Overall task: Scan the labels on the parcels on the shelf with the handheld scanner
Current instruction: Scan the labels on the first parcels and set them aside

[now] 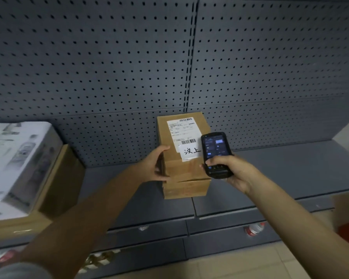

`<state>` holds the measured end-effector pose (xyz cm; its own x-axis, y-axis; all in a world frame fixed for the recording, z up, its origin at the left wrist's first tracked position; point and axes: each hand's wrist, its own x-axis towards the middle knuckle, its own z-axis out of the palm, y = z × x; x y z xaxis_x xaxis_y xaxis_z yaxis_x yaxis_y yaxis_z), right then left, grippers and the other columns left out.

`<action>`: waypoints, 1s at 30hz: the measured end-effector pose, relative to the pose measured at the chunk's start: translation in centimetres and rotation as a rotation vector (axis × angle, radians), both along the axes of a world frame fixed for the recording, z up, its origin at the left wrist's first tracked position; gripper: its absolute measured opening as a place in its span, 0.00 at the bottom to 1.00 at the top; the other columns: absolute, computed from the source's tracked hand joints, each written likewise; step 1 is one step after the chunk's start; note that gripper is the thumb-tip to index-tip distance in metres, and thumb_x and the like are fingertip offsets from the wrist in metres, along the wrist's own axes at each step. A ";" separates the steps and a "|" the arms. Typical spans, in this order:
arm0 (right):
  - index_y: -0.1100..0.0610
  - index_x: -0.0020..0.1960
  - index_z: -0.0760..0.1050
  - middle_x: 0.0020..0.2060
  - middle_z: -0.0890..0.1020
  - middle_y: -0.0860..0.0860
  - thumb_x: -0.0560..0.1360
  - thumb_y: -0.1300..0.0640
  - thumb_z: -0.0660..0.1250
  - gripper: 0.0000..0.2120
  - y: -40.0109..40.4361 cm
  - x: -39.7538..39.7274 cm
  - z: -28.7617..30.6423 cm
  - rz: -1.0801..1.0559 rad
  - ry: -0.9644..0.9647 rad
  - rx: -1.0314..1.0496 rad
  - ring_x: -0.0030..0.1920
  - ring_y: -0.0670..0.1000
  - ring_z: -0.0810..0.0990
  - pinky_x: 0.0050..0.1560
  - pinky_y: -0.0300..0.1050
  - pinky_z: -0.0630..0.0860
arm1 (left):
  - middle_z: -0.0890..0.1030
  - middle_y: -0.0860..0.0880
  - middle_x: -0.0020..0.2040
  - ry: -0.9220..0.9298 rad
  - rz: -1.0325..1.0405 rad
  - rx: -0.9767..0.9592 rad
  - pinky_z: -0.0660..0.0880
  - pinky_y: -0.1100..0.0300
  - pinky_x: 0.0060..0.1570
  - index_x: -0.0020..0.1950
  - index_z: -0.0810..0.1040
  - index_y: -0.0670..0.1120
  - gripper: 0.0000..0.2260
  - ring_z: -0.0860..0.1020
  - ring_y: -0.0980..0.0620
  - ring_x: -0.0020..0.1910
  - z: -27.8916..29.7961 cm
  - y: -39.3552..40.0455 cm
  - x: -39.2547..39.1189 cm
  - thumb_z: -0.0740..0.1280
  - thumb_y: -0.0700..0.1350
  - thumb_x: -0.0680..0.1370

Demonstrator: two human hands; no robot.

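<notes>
Head view: one parcel (184,158), one scanner (216,154)

In front of me runs a dark grey metal shelf (290,164) with a perforated pegboard back panel (109,67) of the same grey. A brown cardboard parcel (185,178), taped across its front and bearing a white shipping label (182,131) on top, stands directly on the shelf near the middle seam. At the left end a wide, flat brown cardboard box (56,182) rests on the shelf, and a white printed carton (18,158) lies on it.
</notes>
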<state>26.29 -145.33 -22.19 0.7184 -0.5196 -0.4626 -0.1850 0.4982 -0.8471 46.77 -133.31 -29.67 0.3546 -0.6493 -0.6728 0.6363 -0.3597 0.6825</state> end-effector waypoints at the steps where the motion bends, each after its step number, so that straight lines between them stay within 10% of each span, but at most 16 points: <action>1: 0.63 0.55 0.76 0.45 0.83 0.60 0.65 0.73 0.70 0.20 0.0 0.1 -0.2 0.018 0.011 -0.004 0.46 0.59 0.83 0.54 0.51 0.79 | 0.68 0.43 0.69 -0.029 0.019 0.049 0.80 0.40 0.49 0.69 0.69 0.52 0.38 0.70 0.39 0.65 -0.1 0.1 0.3 0.77 0.60 0.63; 8: 0.62 0.53 0.76 0.38 0.85 0.57 0.66 0.73 0.69 0.17 -0.1 0.6 -0.7 0.080 0.033 -0.044 0.40 0.56 0.84 0.40 0.45 0.81 | 0.55 0.36 0.78 -0.101 -0.154 0.218 0.57 0.29 0.67 0.80 0.49 0.55 0.52 0.54 0.30 0.76 -0.1 0.9 1.2 0.67 0.72 0.63; 14: 0.62 0.54 0.76 0.43 0.83 0.58 0.65 0.73 0.70 0.19 -0.1 0.4 -0.6 0.049 0.068 -0.126 0.40 0.54 0.83 0.35 0.43 0.79 | 0.70 0.39 0.67 0.141 -0.046 -0.024 0.71 0.29 0.58 0.74 0.63 0.54 0.38 0.71 0.33 0.63 -0.5 0.0 -0.2 0.71 0.65 0.69; 19: 0.60 0.58 0.75 0.46 0.83 0.57 0.62 0.72 0.72 0.25 0.1 1.4 -0.6 -0.049 0.068 -0.234 0.46 0.55 0.82 0.37 0.44 0.76 | 0.72 0.40 0.61 0.098 -0.012 -0.019 0.68 0.31 0.63 0.71 0.64 0.53 0.36 0.72 0.35 0.60 0.0 0.5 -0.9 0.69 0.67 0.69; 25: 0.54 0.57 0.74 0.49 0.83 0.55 0.57 0.70 0.76 0.31 3.6 5.2 0.8 -0.063 0.008 -0.415 0.51 0.56 0.81 0.54 0.57 0.78 | 0.56 0.42 0.78 -0.143 -0.006 0.068 0.65 0.39 0.66 0.79 0.54 0.56 0.40 0.58 0.40 0.76 2.7 4.2 0.4 0.60 0.71 0.72; 30: 0.57 0.57 0.75 0.50 0.84 0.59 0.52 0.68 0.75 0.33 9.1 10.1 2.0 0.084 -0.099 -0.290 0.52 0.61 0.82 0.57 0.61 0.76 | 0.67 0.45 0.73 -0.393 -0.024 0.133 0.68 0.50 0.67 0.77 0.62 0.53 0.32 0.67 0.45 0.72 4.9 10.6 3.5 0.62 0.65 0.76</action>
